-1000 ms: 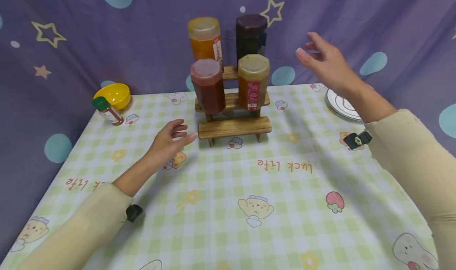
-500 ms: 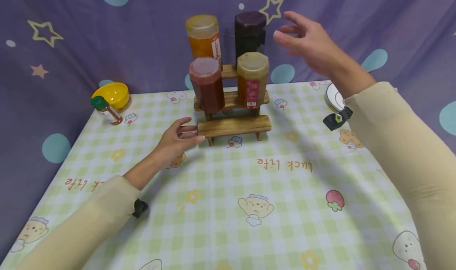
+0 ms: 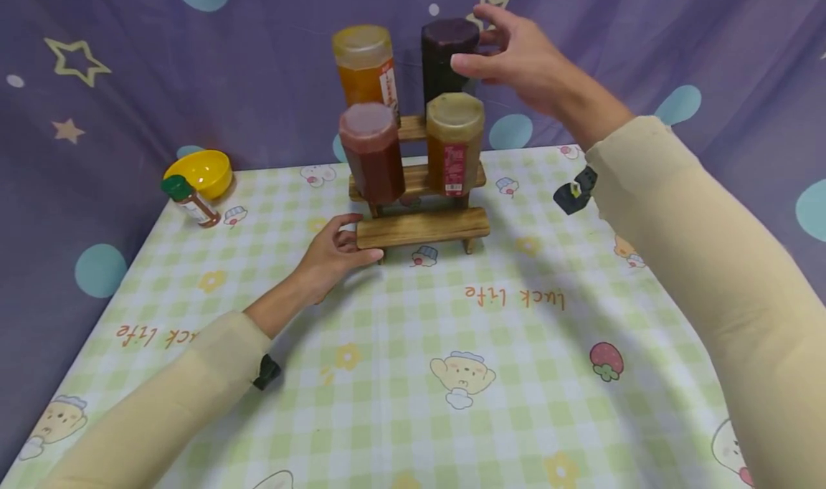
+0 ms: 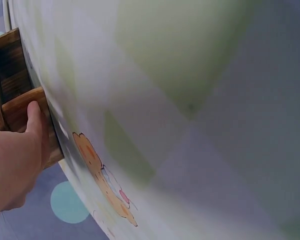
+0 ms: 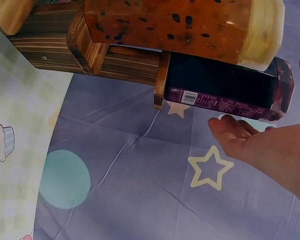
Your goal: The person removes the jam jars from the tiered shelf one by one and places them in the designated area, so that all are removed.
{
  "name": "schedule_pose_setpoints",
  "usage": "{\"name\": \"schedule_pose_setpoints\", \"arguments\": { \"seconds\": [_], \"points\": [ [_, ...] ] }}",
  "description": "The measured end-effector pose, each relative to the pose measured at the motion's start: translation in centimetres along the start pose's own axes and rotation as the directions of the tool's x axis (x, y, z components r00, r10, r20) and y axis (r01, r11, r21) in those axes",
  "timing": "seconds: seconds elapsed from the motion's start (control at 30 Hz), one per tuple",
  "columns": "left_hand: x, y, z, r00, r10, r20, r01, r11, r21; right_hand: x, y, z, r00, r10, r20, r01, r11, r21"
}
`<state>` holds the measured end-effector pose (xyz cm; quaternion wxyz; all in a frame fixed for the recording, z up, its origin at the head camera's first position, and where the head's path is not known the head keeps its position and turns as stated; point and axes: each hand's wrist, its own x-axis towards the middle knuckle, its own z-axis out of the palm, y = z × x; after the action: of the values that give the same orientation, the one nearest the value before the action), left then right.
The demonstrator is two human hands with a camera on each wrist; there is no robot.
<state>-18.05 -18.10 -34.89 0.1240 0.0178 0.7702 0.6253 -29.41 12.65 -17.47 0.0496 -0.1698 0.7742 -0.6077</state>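
A three-step wooden rack carries jars on its two upper steps. At its lowest step's left end is my left hand, thumb in front and fingers behind, gripping the wood; a digit lies against it in the left wrist view. The dark jar with a purple lid stands on the top step. My right hand is spread around its right side near the lid, with a gap showing in the right wrist view. Left of it is an orange jar. A red jar and an amber, seed-flecked jar stand on the middle step.
A yellow bowl and a small green-capped bottle stand at the table's back left. A checked tablecloth covers the table. Behind the rack hangs a purple curtain. My right forearm passes over the table's right side.
My right hand has moved left to the dark jar's lid. My left hand has moved right and slightly up, from beside the rack onto its lowest step's end. The jars stay put.
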Motion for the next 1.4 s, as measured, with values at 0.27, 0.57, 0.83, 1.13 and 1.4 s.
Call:
{"name": "schedule_pose_setpoints", "arguments": {
  "seconds": [0.27,0.57,0.83,1.13,1.4],
  "points": [
    [0.0,-0.2,0.1,0.999,0.029,-0.015,-0.028,1.0,0.013,0.7,0.1,0.7,1.0,-0.004,-0.002,0.004,1.0,0.003],
    [-0.2,-0.2,0.2,0.999,0.027,-0.017,-0.027,1.0,-0.002,1.6,-0.4,1.3,0.998,0.027,-0.049,-0.032,0.994,-0.1],
    [-0.2,-0.1,0.2,1.0,0.005,-0.009,-0.004,1.0,0.008,1.6,-0.1,1.1,0.998,0.028,-0.061,-0.031,0.998,-0.047],
    [-0.2,0.0,0.3,1.0,-0.014,-0.005,0.015,1.0,0.017,1.7,0.5,0.7,0.998,0.005,-0.068,-0.004,1.0,0.016],
    [-0.2,0.2,0.5,1.0,-0.008,-0.007,0.009,1.0,0.023,1.9,0.5,0.4,0.996,0.037,-0.082,-0.034,0.999,0.043]
  ]
}}
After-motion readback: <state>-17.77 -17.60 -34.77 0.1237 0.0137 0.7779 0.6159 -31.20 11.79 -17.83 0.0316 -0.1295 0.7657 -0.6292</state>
